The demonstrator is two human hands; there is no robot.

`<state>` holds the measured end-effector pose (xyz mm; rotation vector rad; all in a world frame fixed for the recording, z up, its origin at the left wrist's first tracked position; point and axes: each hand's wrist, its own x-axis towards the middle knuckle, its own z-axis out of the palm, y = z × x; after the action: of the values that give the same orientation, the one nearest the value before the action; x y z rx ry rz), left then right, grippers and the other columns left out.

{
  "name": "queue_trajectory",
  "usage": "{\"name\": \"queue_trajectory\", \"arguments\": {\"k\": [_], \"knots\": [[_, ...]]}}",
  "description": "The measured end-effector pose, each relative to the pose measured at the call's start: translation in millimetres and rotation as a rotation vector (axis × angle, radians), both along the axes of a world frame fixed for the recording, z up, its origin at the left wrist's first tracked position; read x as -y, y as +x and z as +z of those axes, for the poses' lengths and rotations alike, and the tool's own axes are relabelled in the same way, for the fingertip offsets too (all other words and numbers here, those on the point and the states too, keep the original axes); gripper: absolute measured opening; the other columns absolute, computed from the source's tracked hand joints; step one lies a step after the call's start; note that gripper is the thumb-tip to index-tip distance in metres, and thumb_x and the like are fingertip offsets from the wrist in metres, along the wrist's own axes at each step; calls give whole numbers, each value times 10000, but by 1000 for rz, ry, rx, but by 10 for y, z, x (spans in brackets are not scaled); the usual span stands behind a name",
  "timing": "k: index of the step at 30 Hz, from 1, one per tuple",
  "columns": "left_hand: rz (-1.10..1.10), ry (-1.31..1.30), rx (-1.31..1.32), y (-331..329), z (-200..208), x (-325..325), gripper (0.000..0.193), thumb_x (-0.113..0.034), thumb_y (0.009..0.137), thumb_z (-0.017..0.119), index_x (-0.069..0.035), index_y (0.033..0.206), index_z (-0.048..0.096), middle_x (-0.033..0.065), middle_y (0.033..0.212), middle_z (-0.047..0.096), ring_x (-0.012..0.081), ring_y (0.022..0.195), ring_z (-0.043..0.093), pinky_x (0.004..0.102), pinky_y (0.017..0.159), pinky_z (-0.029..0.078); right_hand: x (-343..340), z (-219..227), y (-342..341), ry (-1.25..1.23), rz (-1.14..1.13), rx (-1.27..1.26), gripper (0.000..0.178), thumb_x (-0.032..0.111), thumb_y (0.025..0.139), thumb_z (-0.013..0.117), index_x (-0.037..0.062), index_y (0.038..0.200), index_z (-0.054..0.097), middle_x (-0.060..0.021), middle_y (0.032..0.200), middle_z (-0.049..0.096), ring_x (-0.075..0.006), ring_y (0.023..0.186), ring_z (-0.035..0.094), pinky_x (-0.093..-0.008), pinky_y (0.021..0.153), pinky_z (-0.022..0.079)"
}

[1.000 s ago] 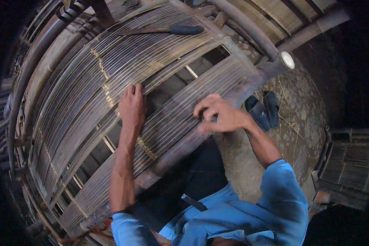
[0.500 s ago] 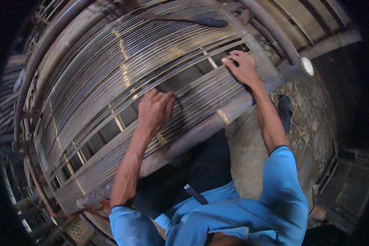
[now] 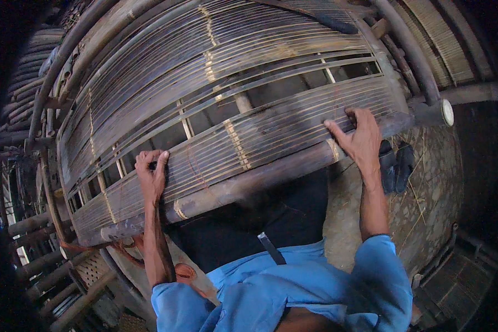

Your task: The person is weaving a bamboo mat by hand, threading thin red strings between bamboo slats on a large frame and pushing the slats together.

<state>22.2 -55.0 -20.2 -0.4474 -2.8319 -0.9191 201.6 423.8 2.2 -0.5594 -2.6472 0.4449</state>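
Note:
A wide panel of thin bamboo strips [image 3: 282, 130], bound crosswise with pale lashings [image 3: 238, 145], lies tilted in front of me. Along its near side runs a thick bamboo pole [image 3: 260, 176]. My left hand [image 3: 151, 172] rests on the strips at the panel's near left, thumb and bent fingers apart. Toward the near right, my right hand [image 3: 361, 138] lies on the strips beside the pole, with thumb stretched out and fingers bent. Neither hand visibly holds anything. Thin reddish threads cross the strips near both hands. A long open gap runs across the panel beyond my hands.
A dark curved stick [image 3: 332, 23] lies across the panel's far right. Round poles [image 3: 77, 44] frame the left side, and a pole with a pale end [image 3: 447, 112] juts out at right. Dark sandals [image 3: 397, 166] lie on the stone floor [image 3: 434, 182].
My left hand has moved left along the strips from near the middle, its fingers now looser. My right hand has come nearer to the front pole. The view has shifted.

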Motion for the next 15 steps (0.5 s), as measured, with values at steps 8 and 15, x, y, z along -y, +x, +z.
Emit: {"name": "queue_trajectory", "arguments": {"k": [8,15], "knots": [[64,164,268,-268,-36,148,219,-230,792,863,-52,882,774,71,832,637,214,881,591,352,804,456,177,-97,189,-17,-153,81,324,335,863,745,21,799,705,-175,868,673,-373,866,665,-489,754,518],[-201,211,36,293,337,-1051,510,-213,726,897,-38,1169,714,117,1041,713,249,1021,645,420,905,519,249,121,-14,-574,355,-69,209,233,858,757,25,838,747,-149,952,699,-308,917,659,-421,824,514]]}}
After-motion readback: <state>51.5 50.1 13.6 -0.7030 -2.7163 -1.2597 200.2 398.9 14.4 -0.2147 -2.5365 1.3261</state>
